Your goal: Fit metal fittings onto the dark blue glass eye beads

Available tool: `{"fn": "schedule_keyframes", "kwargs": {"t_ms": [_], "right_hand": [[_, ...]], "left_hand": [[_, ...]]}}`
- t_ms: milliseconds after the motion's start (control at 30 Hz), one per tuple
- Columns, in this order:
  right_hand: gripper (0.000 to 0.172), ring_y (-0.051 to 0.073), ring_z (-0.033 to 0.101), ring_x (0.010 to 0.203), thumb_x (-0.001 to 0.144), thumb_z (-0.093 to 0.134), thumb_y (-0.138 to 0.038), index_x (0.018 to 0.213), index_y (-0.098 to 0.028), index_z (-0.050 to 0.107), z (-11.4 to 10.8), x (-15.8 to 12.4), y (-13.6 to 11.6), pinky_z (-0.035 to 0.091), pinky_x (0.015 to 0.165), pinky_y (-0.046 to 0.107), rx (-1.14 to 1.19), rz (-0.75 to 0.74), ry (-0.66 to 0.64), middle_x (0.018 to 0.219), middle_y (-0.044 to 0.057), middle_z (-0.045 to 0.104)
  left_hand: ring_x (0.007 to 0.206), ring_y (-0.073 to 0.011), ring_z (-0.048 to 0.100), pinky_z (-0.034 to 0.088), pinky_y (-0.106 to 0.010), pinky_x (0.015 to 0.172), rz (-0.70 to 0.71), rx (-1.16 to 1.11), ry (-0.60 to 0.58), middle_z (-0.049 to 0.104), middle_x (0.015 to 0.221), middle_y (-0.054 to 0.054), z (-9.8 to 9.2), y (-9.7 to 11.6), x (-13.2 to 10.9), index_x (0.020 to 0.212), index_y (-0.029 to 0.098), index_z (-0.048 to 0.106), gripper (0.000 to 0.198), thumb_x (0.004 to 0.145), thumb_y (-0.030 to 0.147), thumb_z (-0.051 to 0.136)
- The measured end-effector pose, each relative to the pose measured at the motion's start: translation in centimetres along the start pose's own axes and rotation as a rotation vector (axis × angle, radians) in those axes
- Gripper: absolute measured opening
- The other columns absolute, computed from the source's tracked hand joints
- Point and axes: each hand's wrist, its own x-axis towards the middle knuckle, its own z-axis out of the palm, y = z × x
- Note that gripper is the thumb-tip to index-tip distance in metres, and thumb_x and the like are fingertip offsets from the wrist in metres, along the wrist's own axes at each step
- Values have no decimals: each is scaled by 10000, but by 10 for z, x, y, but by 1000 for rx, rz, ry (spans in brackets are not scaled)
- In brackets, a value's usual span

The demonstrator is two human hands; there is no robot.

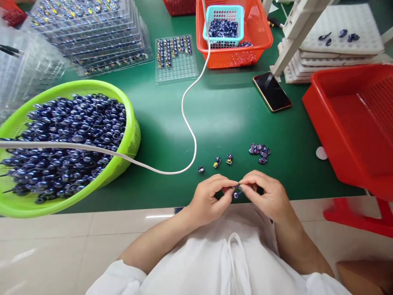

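Note:
Between the fingertips of both hands is a small shiny dark-blue part with a thin loop (pixel 236 195), held just above the table's front edge. My left hand (pixel 211 197) pinches it from one side, and my right hand (pixel 266 194) pinches it from the other. The fingers partly cover it. Just beyond the hands, three small dark parts lie apart on the green table: a single piece (pixel 201 169), and two with yellow bits, one part (pixel 216 162) and another part (pixel 229 159). A cluster of glossy dark-blue shells (pixel 259 151) lies further right.
A lime-green basket (pixel 132 123) heaped with dark-blue parts stands left. A white cable (pixel 193 135) crosses the table. Behind are stacked clear trays (pixel 101 41), a part-filled tray (pixel 178 73), an orange basket (pixel 264 41) and a phone (pixel 272 91). A red bin (pixel 328 119) stands right.

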Motion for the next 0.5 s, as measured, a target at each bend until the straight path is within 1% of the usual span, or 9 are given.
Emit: {"fn": "schedule_keyframes", "kwargs": {"t_ms": [67,133,167,233,367,433,500], "right_hand": [[59,127,587,703,917,640,-220,915,-232,698,-15,4,11,453,622,263,-175,3,164,900,10,677],[90,148,597,722,918,653,-267,973,-228,713,-27,9,24,469,651,291,-380,27,308,946,33,673],[114,158,598,720,914,660,-291,990,-225,713,-30,12,30,478,658,305,-458,39,325,960,42,671],[141,181,614,751,914,657,-317,1000,-219,709,-33,15,38,497,680,326,-561,47,319,980,59,666],[107,208,635,809,924,622,-293,951,-211,685,-29,16,46,516,698,338,-608,25,288,972,72,657],[86,210,633,813,922,611,-279,908,-213,663,-27,16,47,517,702,340,-596,17,289,955,69,654],[74,209,625,805,916,608,-279,899,-216,644,-26,15,47,515,706,344,-589,20,293,940,65,649]], "left_hand": [[714,-146,676,543,-248,655,-65,-16,25,743,813,-83,0,1,2,982,137,763,193,867,90,615],[731,-155,680,545,-256,664,-148,-42,62,748,828,-84,0,0,3,966,144,771,171,867,127,633],[742,-159,681,548,-260,668,-193,-66,76,751,845,-87,0,-1,4,965,147,775,167,865,143,642],[735,-157,678,556,-262,664,-296,-141,99,756,865,-83,-2,-3,6,974,152,782,173,862,172,651],[658,-133,651,576,-268,649,-527,-359,150,759,825,-61,-5,-3,10,975,153,789,180,848,233,689],[639,-129,642,588,-284,656,-581,-461,169,762,821,-64,-7,-2,13,960,145,788,193,821,267,732],[624,-127,634,591,-295,655,-591,-530,176,761,805,-69,-9,-2,14,945,137,786,219,794,295,769]]}}
